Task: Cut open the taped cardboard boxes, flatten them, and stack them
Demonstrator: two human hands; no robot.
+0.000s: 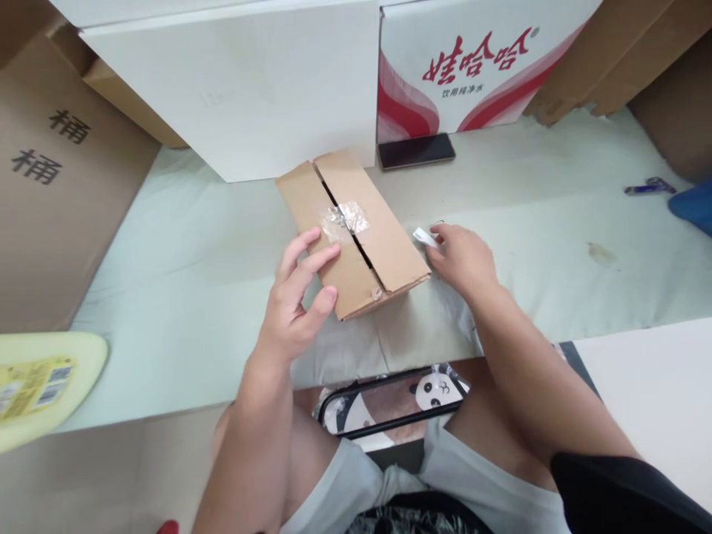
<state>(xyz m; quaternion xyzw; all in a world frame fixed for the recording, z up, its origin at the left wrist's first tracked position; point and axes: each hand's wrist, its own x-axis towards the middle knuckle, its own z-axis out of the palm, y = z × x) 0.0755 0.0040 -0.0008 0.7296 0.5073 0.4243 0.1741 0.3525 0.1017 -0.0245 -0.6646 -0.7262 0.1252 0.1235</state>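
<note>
While looking down in the head view, has a little brown box (389,241) near the middle of the table, on a pale green cloth (183,282), turned at a slant. On top of the box, two long flaps with a dark gap between, and a crinkly patch of clear tape (350,215) across the gap. Rests the left hand (289,304) at the left side of the box, fingers spread apart, with two fingertips on the left flap, close to the tape. Pinches a small white thing (425,237) between the thumb and fingers of the right hand (467,256), just beside the right side of the box. Too much covered to name. Behind the box, a big white box (267,89), and next to that, a box with red waves (483,81). At the foot of those waves, a black phone (417,151), flat on the cloth. Over to the left, a big brown carton (61,230) with dark writing. Down between the legs, below the table edge, a bag with a panda face (389,408).
</note>
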